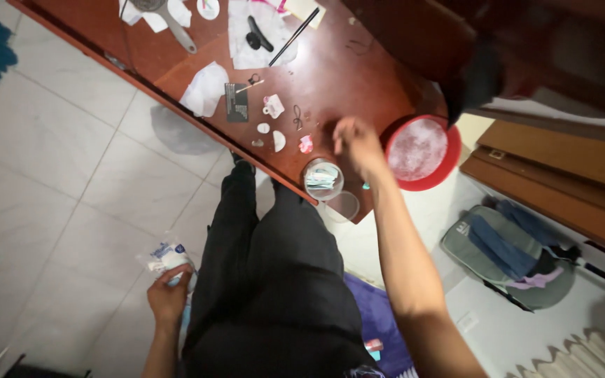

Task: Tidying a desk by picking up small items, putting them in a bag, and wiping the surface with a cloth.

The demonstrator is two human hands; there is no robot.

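My left hand (168, 297) hangs low beside my black trousers and grips a crumpled white and blue plastic wrapper (169, 257). My right hand (356, 143) reaches out over the near edge of the reddish-brown wooden table (358, 77), fingers bent, and I cannot tell whether it holds anything. Just left of it stands a clear plastic jar (323, 179) with crumpled paper inside, and its clear lid (343, 206) lies at the table corner.
A red bowl (423, 152) with white contents sits right of my right hand. Small bits, a pink piece (306, 144), a dark card (237, 103), tissues (205, 89) and a black clip (258, 35) litter the table. A grey backpack (509, 255) lies on the tiled floor.
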